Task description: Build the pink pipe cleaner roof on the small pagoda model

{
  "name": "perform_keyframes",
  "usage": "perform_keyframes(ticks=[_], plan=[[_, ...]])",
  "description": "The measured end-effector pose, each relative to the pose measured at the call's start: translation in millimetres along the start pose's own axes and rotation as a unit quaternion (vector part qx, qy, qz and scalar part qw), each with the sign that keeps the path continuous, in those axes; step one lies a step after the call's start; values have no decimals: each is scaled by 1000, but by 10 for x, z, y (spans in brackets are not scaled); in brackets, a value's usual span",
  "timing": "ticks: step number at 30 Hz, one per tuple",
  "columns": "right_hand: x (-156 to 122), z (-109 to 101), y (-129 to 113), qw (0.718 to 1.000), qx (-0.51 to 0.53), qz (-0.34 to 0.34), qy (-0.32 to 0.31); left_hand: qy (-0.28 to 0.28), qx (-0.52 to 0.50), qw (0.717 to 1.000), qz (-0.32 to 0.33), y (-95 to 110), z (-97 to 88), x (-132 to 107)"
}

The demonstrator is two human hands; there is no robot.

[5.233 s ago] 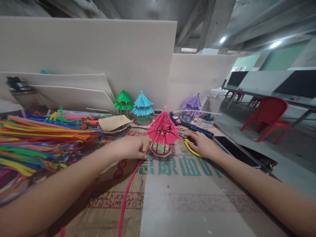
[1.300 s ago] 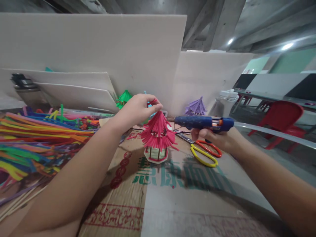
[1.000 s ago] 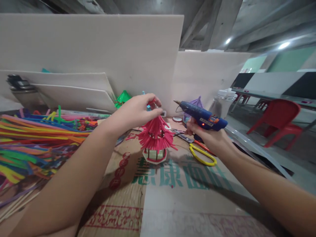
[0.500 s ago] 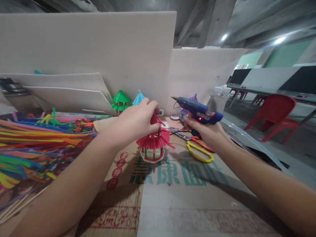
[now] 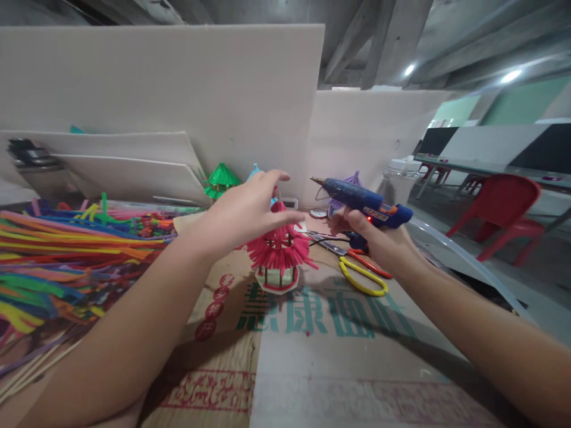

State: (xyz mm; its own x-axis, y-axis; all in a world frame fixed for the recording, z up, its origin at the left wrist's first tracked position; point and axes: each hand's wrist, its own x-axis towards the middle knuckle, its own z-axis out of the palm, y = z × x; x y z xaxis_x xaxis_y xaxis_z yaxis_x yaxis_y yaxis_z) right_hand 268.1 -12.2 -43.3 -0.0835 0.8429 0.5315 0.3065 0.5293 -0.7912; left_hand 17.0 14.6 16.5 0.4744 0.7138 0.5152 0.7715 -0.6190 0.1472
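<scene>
A small pavilion model (image 5: 280, 254) with a red fringed two-tier roof stands upright on the cardboard. My left hand (image 5: 254, 205) is beside and above its top, thumb and fingers spread apart around the roof peak. Whether the hand touches the roof I cannot tell. In my right hand (image 5: 370, 229) is a blue hot glue gun (image 5: 357, 195), its nozzle pointing left and a small red light lit on its body. Below that hand lie scissors (image 5: 363, 276) with yellow and orange handles.
Bundles of coloured pipe cleaners (image 5: 80, 249) cover the left side. Behind stand a green pavilion model (image 5: 222, 179), a partly hidden blue one and a purple one (image 5: 354, 178), against white boards (image 5: 156, 89). A clear jar (image 5: 397, 181) is at the back right. Thin sticks (image 5: 31, 377) lie front left.
The fingers of my left hand have opened and come off the red roof's top. My right hand still holds the glue gun in nearly the same place.
</scene>
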Motion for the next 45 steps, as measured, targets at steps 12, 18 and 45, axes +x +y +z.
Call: perform_keyframes(ticks=[12,18,45], plan=[[-16,-162,-198,979,-130,2,-159,-5,-156,985,-72,-132,-85,84],[-39,-91,-190,981,-140,8,-131,-25,-169,985,-36,-163,-91,88],[-61,-53,-212,915,-380,-66,-115,8,-93,995,-28,-99,-125,64]])
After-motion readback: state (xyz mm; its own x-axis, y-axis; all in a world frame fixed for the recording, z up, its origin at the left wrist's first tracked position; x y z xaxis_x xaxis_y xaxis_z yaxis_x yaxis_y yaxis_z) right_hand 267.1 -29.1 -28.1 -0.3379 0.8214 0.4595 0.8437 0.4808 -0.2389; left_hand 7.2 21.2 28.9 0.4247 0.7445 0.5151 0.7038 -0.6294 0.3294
